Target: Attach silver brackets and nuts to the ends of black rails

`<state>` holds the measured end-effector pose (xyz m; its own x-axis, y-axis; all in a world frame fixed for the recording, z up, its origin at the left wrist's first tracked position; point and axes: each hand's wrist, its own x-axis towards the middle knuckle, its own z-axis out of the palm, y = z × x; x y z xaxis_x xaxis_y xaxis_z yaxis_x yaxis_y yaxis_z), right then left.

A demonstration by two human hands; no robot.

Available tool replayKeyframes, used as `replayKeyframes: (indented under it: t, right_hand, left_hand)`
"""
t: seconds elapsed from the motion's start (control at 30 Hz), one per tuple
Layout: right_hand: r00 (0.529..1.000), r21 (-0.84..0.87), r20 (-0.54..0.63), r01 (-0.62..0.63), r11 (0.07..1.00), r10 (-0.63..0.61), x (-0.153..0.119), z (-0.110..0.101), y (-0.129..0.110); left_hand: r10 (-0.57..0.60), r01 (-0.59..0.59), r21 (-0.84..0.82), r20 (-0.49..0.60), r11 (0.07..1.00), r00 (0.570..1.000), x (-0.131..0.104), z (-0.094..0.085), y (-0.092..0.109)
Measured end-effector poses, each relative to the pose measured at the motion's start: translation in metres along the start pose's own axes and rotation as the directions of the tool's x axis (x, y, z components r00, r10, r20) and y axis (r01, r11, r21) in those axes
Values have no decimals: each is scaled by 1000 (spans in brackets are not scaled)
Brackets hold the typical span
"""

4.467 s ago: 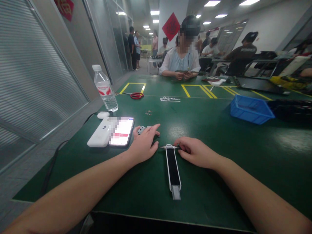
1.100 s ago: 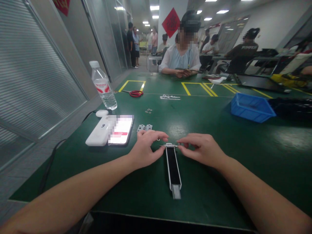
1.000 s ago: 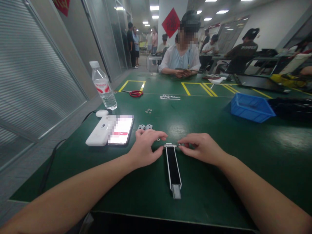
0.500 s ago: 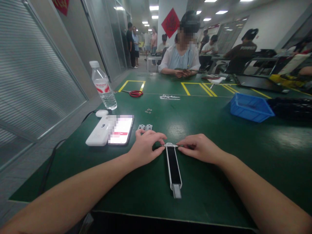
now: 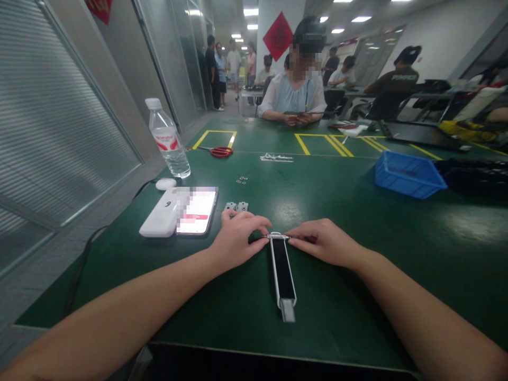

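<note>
A long white-framed device with a black middle lies on the green table, a grey tab at its near end. At its far end is a narrow metallic crosspiece. The thumb and fingers of my left hand pinch the left end of that crosspiece. From the other side, my right hand pinches its right end. Just beyond my left fingers sit small grey metal plates, partly hidden by them.
A phone, a white power bank and a water bottle stand left. Farther back lie red scissors, tiny rings and white strips. A blue bin is at right; a person sits opposite.
My right hand has shifted very slightly left, towards the crosspiece. My left hand and the device look almost unmoved.
</note>
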<state>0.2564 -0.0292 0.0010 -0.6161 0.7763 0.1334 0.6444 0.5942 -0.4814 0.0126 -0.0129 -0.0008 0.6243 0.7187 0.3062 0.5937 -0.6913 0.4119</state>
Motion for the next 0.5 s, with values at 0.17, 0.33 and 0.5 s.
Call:
replayKeyframes:
  t: [0.17,0.33,0.5]
  right_hand:
    - [1000,5,-13,10,1000,-10,0,6,1]
    - [1000,24,-4,2,1000,-2,2,7,0]
    - [999,64,-3,-50,997,50,1,3,-2]
  left_hand:
    - [8,-8,-3,-13,1000,1000,0,1,0]
    - [1,-1,7,0,1000,1000,0,1,0]
    - [3,-3,-4,-11,1000,1000,1,0,1]
